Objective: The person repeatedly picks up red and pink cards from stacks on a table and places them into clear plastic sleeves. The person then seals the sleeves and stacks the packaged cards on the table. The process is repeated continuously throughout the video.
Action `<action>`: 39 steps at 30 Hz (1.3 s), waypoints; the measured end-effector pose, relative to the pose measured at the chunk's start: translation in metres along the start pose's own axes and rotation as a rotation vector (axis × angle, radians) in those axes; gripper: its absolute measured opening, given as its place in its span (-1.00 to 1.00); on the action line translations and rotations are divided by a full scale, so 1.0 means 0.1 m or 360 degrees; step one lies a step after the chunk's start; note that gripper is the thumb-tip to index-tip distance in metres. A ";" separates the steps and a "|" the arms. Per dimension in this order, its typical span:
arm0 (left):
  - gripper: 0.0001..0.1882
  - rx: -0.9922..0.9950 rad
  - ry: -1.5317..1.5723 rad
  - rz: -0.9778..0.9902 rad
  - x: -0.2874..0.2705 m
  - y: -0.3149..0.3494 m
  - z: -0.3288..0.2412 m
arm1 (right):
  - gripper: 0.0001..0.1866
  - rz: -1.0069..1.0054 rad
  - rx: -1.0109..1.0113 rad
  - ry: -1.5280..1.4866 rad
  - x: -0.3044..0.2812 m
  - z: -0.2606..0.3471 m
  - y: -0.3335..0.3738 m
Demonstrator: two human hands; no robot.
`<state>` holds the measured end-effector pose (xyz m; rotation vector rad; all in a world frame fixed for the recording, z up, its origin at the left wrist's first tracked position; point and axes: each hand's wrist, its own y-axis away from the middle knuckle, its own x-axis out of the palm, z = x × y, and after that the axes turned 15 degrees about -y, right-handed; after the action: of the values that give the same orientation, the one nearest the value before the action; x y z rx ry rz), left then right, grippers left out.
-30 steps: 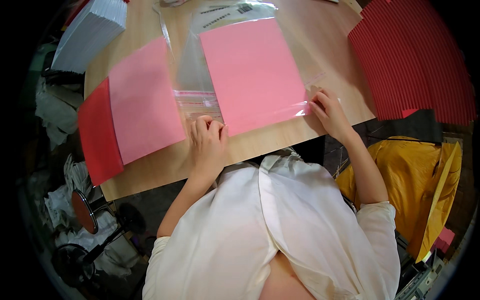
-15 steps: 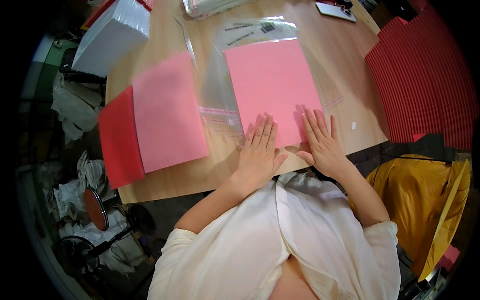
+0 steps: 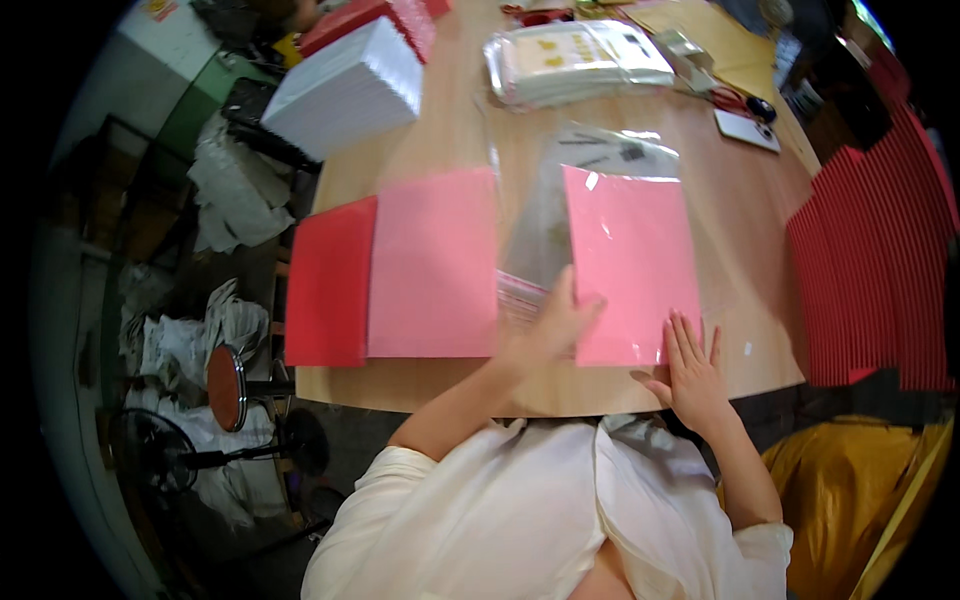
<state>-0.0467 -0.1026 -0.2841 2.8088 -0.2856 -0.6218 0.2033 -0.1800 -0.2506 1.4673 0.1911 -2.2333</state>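
Note:
A pink sheet [image 3: 635, 250] lies on the table with a glossy clear film over it. Beneath and to its left is a clear plastic bag [image 3: 540, 225], with pink-striped strips [image 3: 520, 292] near its lower part. My left hand [image 3: 555, 318] is at the sheet's left edge, its thumb over the pink surface; motion smears its fingers. My right hand [image 3: 694, 375] rests flat on the sheet's lower right corner, fingers stretched. To the left lies a larger pink stack [image 3: 435, 270], beside a red one [image 3: 332, 285].
White stacked sheets [image 3: 345, 90] stand at the back left. Packed clear bags [image 3: 580, 60], scissors [image 3: 735, 102] and a white phone [image 3: 747, 130] lie at the back. Red ridged stacks [image 3: 870, 260] stand right, above a yellow cover [image 3: 850, 490]. A fan [image 3: 160, 450] stands at lower left.
The view has shifted, showing more of the table's far side. My left hand has lifted from lying flat and moved to the sheet's left edge. My right hand stays at the lower right corner.

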 end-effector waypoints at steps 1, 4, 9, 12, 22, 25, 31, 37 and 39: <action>-0.27 0.0075 -0.0214 -0.0254 0.19 0.10 -0.04 | -0.03 -0.0024 0.0010 0.0009 0.02 0.00 0.00; -0.28 0.0057 -0.0154 -0.0271 0.29 0.06 0.02 | -0.14 -0.0347 -0.0076 -0.0054 0.10 -0.21 -0.04; -0.25 0.0477 0.0126 -0.0337 -0.11 0.26 -0.04 | -0.35 -0.1054 -0.0084 -0.1132 -0.22 -0.18 -0.50; -0.22 0.0507 0.0262 -0.0281 -0.65 0.52 -0.08 | -0.43 -0.0854 0.0017 -0.2628 -0.47 0.08 -0.96; -0.27 0.0000 -0.1108 -0.1068 -2.24 1.08 0.53 | -0.18 -0.0698 -0.0199 -0.1340 0.37 1.70 -2.36; -0.41 -0.0212 -0.1578 -0.1141 -2.01 1.01 0.85 | -0.13 -0.0562 0.0045 -0.1155 0.70 1.70 -2.52; -0.62 0.0001 -0.1880 -0.1603 -1.68 1.00 0.92 | -0.22 -0.0482 -0.0030 -0.1060 0.68 1.64 -2.58; -0.58 0.0529 -0.1638 -0.1443 -1.57 1.25 0.95 | -0.27 -0.0656 -0.0261 -0.1231 1.06 1.71 -2.61; -0.57 0.0585 -0.1713 -0.1414 -1.54 1.29 0.98 | -0.28 -0.0691 -0.0317 -0.1213 1.12 1.73 -2.62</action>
<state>-0.2439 -0.2076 -0.2734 2.4647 0.8015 -2.4282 -0.0945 -0.0437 -0.3125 0.4238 0.4929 -2.8417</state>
